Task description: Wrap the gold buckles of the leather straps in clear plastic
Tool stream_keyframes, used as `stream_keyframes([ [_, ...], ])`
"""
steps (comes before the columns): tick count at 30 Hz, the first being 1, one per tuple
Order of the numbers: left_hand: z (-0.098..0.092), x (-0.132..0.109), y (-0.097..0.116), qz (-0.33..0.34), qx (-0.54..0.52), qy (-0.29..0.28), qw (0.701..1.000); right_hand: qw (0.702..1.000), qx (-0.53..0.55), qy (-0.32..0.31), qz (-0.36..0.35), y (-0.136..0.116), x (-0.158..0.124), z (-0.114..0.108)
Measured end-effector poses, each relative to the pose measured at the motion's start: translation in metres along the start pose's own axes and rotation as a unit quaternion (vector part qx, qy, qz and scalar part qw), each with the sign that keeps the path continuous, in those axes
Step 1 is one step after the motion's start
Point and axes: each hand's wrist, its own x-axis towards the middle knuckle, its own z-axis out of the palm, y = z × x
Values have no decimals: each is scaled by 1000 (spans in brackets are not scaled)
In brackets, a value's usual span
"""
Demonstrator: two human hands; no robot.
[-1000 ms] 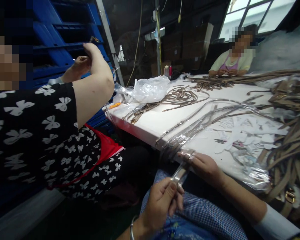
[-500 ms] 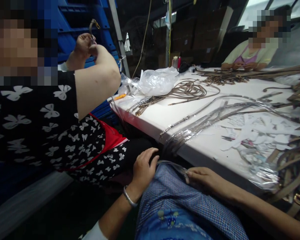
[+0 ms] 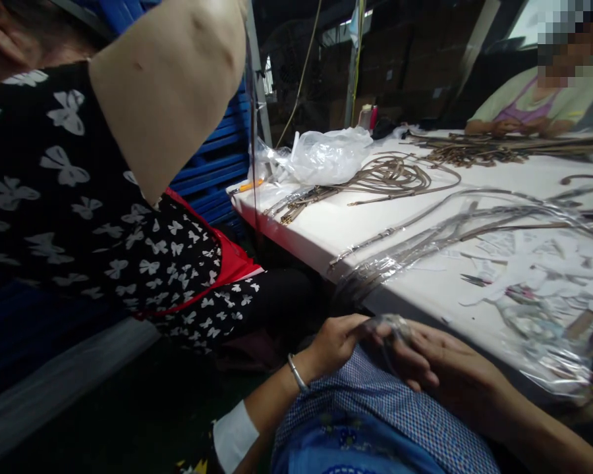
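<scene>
Head view is showing left hand [image 3: 337, 341] and right hand [image 3: 437, 365] both pinching a clear plastic sleeve [image 3: 393, 326] below the worktop [image 3: 425, 289] edge.

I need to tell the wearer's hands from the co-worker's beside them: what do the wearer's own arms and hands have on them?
Both are bare hands, no gloves. The left hand has a thin silver bangle at the wrist, and a white cuff further up the forearm. The right hand shows no ring or band, and the forearm is bare as far as the picture shows.
</scene>
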Motion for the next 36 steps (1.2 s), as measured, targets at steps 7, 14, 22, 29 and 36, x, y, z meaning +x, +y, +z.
stream_keyframes([
  [7, 28, -22, 26, -106, -195, -57, 973, 854, -391, 170, -299, -21, 21, -14],
  [14, 0, -35, 51, -176, -328, -32, 927, 732, -618, -26, -284, 27, 32, -56],
  [22, -40, -12, 26, -168, -39, 166, 971, 928, -367, -11, 62, 18, 15, -22],
  [29, 1, -37, 9, 65, 178, 111, 976, 980, 49, -45, 190, 8, 14, -13],
  [36, 22, -24, -2, -29, -7, 70, 997, 995, -23, 11, -94, -21, 13, 9],
])
